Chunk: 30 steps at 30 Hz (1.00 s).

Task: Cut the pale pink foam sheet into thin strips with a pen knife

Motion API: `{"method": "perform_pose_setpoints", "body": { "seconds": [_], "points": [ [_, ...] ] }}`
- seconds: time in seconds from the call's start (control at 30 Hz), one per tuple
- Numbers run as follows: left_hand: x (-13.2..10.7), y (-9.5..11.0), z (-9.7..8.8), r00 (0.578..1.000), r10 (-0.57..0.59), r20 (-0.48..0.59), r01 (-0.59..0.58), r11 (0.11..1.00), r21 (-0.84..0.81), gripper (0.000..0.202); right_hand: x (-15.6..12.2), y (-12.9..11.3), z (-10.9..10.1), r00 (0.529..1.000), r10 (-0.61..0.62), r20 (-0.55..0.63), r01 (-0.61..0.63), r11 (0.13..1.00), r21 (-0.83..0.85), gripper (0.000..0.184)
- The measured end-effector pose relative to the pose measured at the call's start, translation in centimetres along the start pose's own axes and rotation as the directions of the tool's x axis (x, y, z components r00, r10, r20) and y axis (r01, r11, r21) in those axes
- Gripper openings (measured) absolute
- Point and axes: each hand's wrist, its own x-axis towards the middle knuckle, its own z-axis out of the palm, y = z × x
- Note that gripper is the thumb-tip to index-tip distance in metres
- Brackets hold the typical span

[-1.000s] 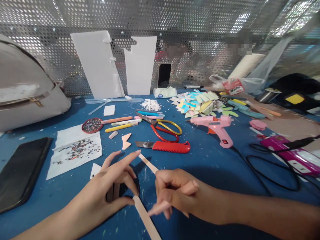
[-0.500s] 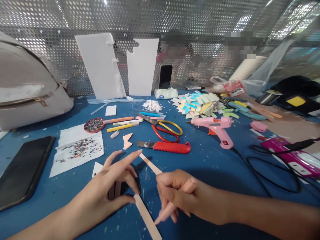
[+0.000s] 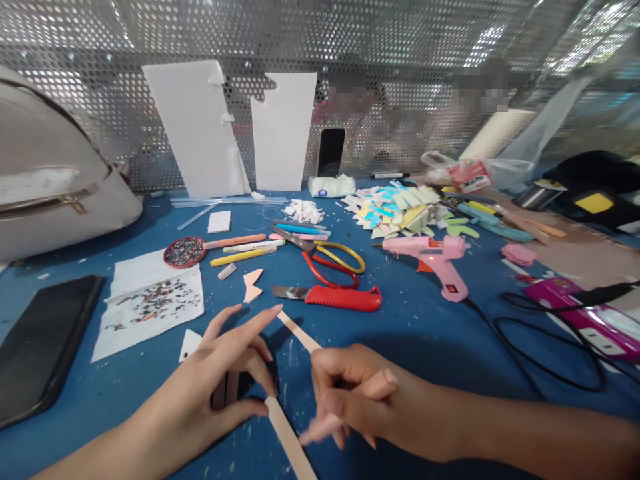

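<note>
My left hand [image 3: 227, 377] pinches the upper end of a flat peach-coloured strip [image 3: 291, 440] between thumb and finger. Its index fingertip reaches out to the far tip of a narrower peach strip [image 3: 299, 331]. The near part of that narrow strip disappears into the curled fingers of my right hand [image 3: 357, 403]. One fingertip of the right hand rests at the edge of the wider strip; whether the two strips join is hidden. Just beyond lie a peach cut-out piece [image 3: 253, 285] and a red-handled utility knife [image 3: 343, 297]. A small white piece [image 3: 190, 344] shows beside my left knuckles.
Scissors [image 3: 320, 257] and several markers [image 3: 245, 255] lie mid-table. A pink glue gun [image 3: 430, 253] with a black cord is at right, near a magenta power strip [image 3: 583, 313]. Left are a phone [image 3: 47, 343], glitter on paper [image 3: 150, 303] and a bag [image 3: 55, 167]. Paper scraps [image 3: 395, 207] pile behind.
Both hands keep their grips on the strips. The fingertip of my right hand has shifted slightly left along the wider strip. The view has moved a little.
</note>
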Motion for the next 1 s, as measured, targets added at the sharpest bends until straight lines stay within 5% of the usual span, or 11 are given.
{"method": "perform_pose_setpoints", "body": {
  "seconds": [0.47,0.8,1.0],
  "points": [
    [-0.1,0.0,0.1,1.0,0.015,-0.018,-0.014,1.0,0.023,0.065,0.2,0.4,-0.6,0.992,-0.126,0.012,0.124,0.984,0.128,0.057],
    [-0.4,1.4,0.0,0.995,-0.071,-0.073,0.085,0.975,0.204,0.059,-0.2,-0.1,-0.8,0.985,-0.174,-0.005,0.174,0.982,0.075,0.058],
    [-0.7,2.6,-0.4,0.995,0.028,-0.098,0.007,0.937,0.349,0.06,-0.2,0.1,-1.0,0.97,-0.238,-0.051,0.239,0.971,0.01,0.056]
  ]
}}
